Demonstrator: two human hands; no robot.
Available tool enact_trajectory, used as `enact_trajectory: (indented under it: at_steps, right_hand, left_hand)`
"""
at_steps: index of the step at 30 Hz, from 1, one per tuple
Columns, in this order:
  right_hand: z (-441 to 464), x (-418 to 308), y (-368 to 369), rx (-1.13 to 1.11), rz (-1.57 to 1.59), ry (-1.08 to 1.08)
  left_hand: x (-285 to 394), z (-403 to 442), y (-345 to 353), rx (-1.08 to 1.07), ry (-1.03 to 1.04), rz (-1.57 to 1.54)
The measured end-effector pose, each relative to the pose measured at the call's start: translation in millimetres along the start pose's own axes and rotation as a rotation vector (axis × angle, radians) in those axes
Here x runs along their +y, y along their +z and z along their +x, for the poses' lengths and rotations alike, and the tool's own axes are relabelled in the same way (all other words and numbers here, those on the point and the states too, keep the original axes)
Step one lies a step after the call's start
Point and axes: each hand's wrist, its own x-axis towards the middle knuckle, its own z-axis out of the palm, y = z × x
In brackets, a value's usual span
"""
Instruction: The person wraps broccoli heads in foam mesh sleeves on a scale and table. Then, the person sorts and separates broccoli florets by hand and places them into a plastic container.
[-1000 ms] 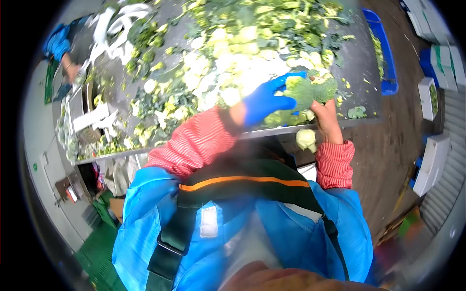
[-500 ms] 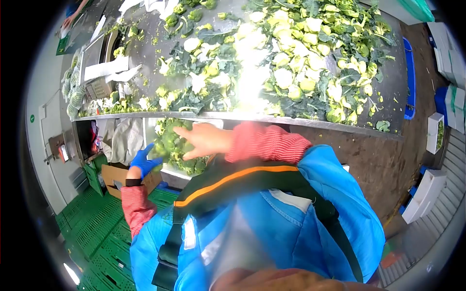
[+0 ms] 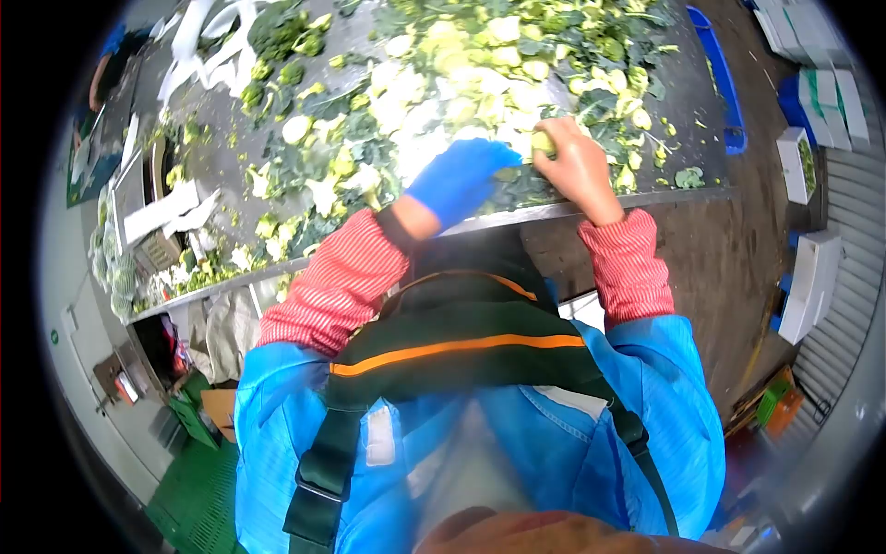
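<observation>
Over the front edge of the metal table (image 3: pixel 277 270), my left hand (image 3: pixel 461 180) in a blue glove reaches toward the right. Its fingers are blurred, and whether they hold anything is unclear. My bare right hand (image 3: pixel 579 168) is beside it with curled fingers. A pale green vegetable piece (image 3: pixel 543 142) shows at its fingertips. Beneath and beyond both hands lie cut stalk pieces and dark leaves (image 3: pixel 323 192), washed out by glare in the middle.
Broccoli heads (image 3: pixel 277 35) and white strips (image 3: pixel 208 51) lie at the far left of the table. Net-wrapped heads (image 3: pixel 115 268) hang at its left end. A blue crate (image 3: pixel 720 78) stands against the right end. White boxes (image 3: pixel 810 286) are farther right. Another person's arm (image 3: pixel 96 88) shows at upper left.
Both hands have left the broccoli heads below the table edge and moved up and right over the trimmings. My view has shifted to the right. A pale green piece now shows at my right hand.
</observation>
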Motion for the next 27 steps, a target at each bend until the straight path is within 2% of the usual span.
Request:
enact_trajectory:
  at_steps: [2, 4, 7, 8, 9, 11, 13, 15, 16, 17, 18, 19, 20, 21, 22, 23, 24, 25, 26, 27]
  right_hand:
    - [-9, 9, -27, 0.177, 0.114, 0.105]
    - [-27, 33, -53, 0.075, 0.096, 0.205]
    - [-50, 49, -42, -0.234, -0.276, 0.283]
    - [-51, 48, -30, -0.279, -0.273, 0.272]
    - [-48, 47, -18, -0.190, -0.237, 0.253]
    - [-40, 49, -11, -0.143, -0.133, 0.269]
    - [-32, 49, -28, -0.139, 0.098, 0.264]
    - [-15, 42, -44, -0.109, 0.343, 0.166]
    - [-3, 27, -47, -0.081, 0.475, 0.083]
    - [6, 11, -43, -0.049, 0.606, 0.000]
    - [11, -6, -26, -0.126, 0.767, -0.108]
    - [26, -39, -33, -0.449, 0.752, -0.042]
    - [34, -64, -17, -0.550, 0.840, -0.181]
    - [36, -81, 9, -0.541, 0.878, -0.409]
    - [38, -98, 13, -0.613, 0.736, -0.489]
    - [41, -107, 18, -0.558, 0.606, -0.577]
    - [58, -104, 3, -0.528, 0.525, -0.554]
    - [78, -97, -12, -0.500, 0.444, -0.531]
    - [90, -81, 3, -0.229, 0.327, -0.450]
    - [113, -59, 6, -0.125, 0.117, -0.354]
  left_hand:
    - [-5, 29, 26, -0.002, 0.059, 0.158]
    - [-4, 45, 41, -0.064, 0.041, 0.291]
    - [0, 65, 41, -0.430, -0.122, 0.338]
    - [-18, 62, 56, -0.361, -0.044, 0.286]
    - [-15, 64, 55, -0.313, -0.031, 0.331]
    - [0, 71, 33, -0.206, -0.082, 0.091]
    - [-8, 59, 11, -0.073, -0.178, -0.169]
    - [-20, 29, -24, -0.056, -0.432, -0.628]
    - [-13, 14, -55, -0.071, -0.645, -0.834]
    - [-16, -7, -81, -0.174, -0.696, -1.040]
    - [-27, -41, -91, -0.187, -0.772, -0.746]
    - [-11, -64, -112, -0.152, -0.924, -0.833]
    - [-7, -93, -133, -0.268, -1.088, -0.733]
    - [-3, -122, -153, -0.400, -1.241, -0.635]
    - [-5, -156, -163, -0.564, -1.540, -0.284]
    - [-6, -171, -171, -0.865, -1.464, 0.150]
    - [-1, -186, -185, -0.836, -1.503, 0.290]
    - [-5, -180, -188, -0.777, -1.570, 0.301]
    - [-10, -172, -190, -0.496, -1.605, 0.022]
    - [-16, -150, -191, -0.208, -1.599, -0.254]
